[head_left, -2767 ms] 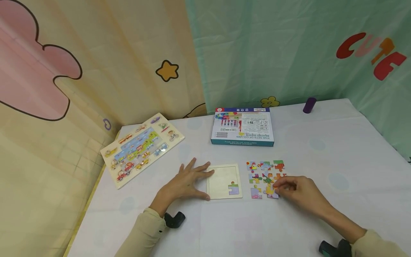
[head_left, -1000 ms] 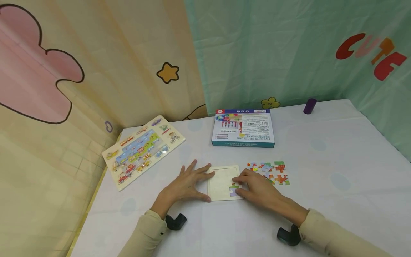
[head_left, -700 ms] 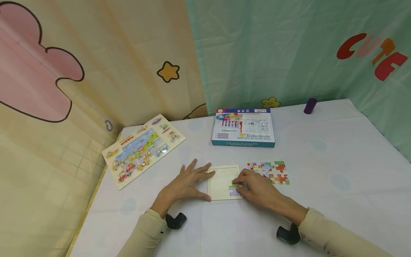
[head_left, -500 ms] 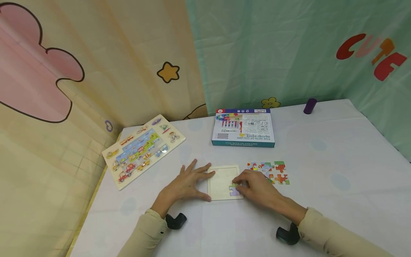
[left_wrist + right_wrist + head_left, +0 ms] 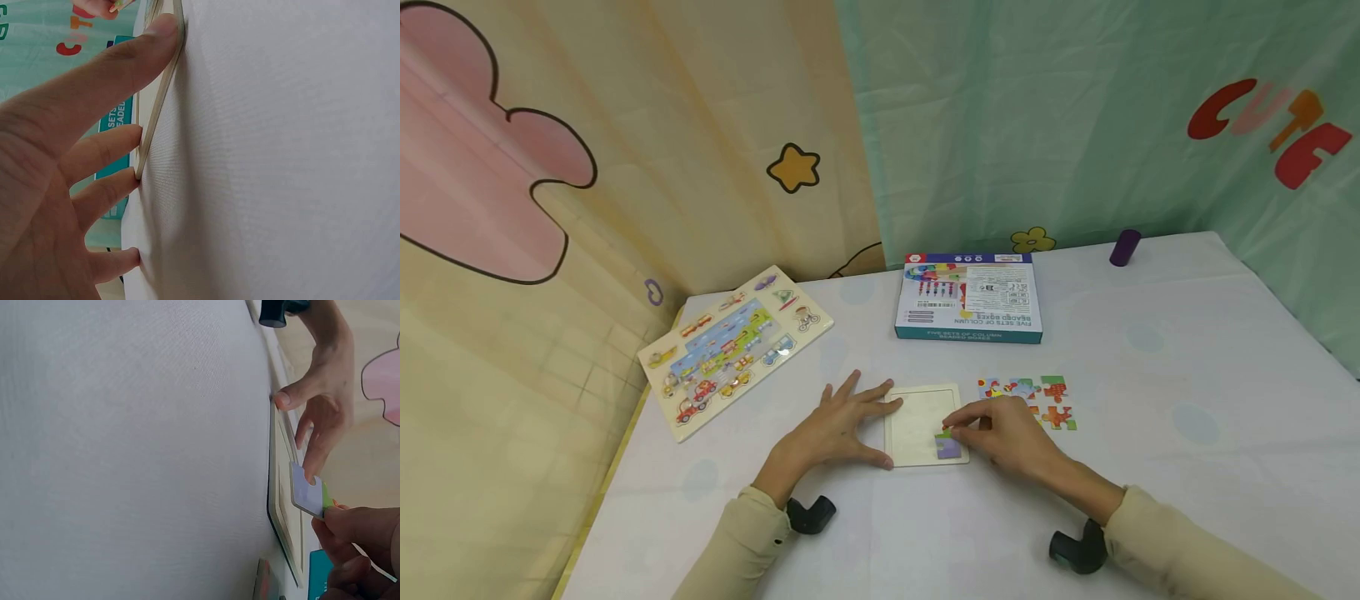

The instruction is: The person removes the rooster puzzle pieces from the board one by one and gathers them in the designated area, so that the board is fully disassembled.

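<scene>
My left hand [image 5: 838, 429] spreads its fingers at the left side of a pale, shallow wooden puzzle tray [image 5: 917, 417]. In the left wrist view the thumb [image 5: 164, 28] touches the tray's edge, and two fingertips meet it farther along. My right hand [image 5: 1007, 433] pinches a purple and green jigsaw piece [image 5: 948, 447] between thumb and fingers. The right wrist view shows this piece [image 5: 306, 490] tilted and raised over the tray's right part. Loose jigsaw pieces [image 5: 1054, 389] lie to the tray's right, some hidden behind the right hand.
Behind the tray lies a flat toy box [image 5: 967, 308]. A vehicle picture board [image 5: 737, 350] is at the left, and a purple cylinder [image 5: 1124, 247] stands at the back right. Curtains hang behind the white-covered table [image 5: 1150, 400].
My right hand has moved left from the loose pieces to the tray. In the last half second the purple and green piece has come up from the tray, pinched. My left hand stays.
</scene>
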### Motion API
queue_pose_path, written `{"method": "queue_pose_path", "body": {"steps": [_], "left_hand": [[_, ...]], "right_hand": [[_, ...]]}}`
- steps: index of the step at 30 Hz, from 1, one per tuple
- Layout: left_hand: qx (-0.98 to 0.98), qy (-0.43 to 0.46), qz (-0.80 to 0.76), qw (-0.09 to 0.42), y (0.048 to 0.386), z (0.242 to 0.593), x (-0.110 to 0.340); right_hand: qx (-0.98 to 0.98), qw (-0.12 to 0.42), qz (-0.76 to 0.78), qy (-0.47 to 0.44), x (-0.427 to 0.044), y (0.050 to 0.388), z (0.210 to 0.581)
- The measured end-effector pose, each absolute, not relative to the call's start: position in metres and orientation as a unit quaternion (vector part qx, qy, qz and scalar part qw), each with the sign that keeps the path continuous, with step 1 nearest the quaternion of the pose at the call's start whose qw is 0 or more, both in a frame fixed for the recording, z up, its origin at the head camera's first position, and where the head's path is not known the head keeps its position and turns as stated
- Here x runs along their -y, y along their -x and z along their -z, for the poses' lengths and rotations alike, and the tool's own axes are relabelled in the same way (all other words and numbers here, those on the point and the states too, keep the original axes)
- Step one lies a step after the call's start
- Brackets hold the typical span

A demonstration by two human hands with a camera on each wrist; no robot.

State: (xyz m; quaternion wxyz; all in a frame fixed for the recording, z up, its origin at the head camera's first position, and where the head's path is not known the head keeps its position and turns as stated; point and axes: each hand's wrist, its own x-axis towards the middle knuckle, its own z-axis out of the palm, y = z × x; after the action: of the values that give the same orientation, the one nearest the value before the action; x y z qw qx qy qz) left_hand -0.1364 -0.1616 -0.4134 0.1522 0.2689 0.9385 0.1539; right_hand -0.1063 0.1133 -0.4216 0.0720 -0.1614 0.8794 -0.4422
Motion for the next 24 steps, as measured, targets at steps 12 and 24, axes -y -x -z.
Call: {"method": "queue_pose_path", "body": {"steps": [12, 24], "left_hand": [[-0.938, -0.273, -0.157, 0.146, 0.135, 0.414, 0.161], [-0.939, -0.275, -0.15, 0.143, 0.136, 0.413, 0.161]], "right_hand": [[-0.889, 0.057, 0.441, 0.11, -0.171, 0.096, 0.415], [-0.917, 0.06, 0.394, 0.025, -0.225, 0.081, 0.418]]}}
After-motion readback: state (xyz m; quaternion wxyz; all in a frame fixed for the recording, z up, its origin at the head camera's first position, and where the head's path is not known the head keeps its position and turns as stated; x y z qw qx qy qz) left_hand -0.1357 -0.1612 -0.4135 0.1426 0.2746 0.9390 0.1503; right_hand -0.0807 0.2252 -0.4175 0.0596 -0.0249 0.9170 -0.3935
